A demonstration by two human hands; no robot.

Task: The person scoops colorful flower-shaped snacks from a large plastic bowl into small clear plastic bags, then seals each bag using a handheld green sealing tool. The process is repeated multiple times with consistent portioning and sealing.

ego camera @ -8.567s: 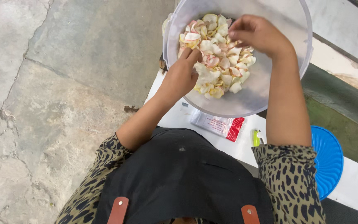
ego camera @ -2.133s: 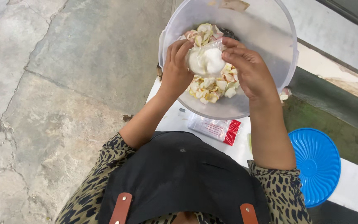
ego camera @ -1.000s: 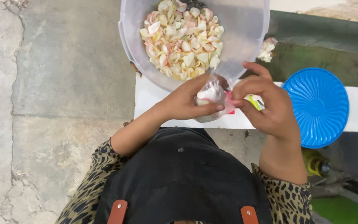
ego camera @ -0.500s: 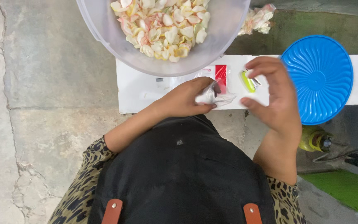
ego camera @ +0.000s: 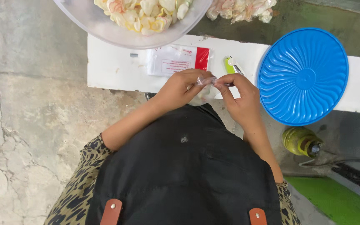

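Note:
Both my hands meet in front of my chest, just below the edge of a white table (ego camera: 113, 71). My left hand (ego camera: 180, 88) and my right hand (ego camera: 238, 95) pinch the top of a small clear plastic bag (ego camera: 205, 91) filled with pale chips; the bag hangs between them, mostly hidden by my fingers. A large clear bowl (ego camera: 105, 29) of cream and pink chips stands at the table's far edge, above my hands.
A stack of clear bags with a red stripe (ego camera: 178, 60) lies on the table beside a small green tool (ego camera: 231, 66). A round blue lid (ego camera: 303, 75) rests at the right. Loose chips (ego camera: 242, 9) lie beyond. A green gas canister (ego camera: 303, 141) stands on the floor.
My hands left the bowl with a filled small bag and came down toward my chest. Both hands now pinch the bag's mouth together; the view has tilted down.

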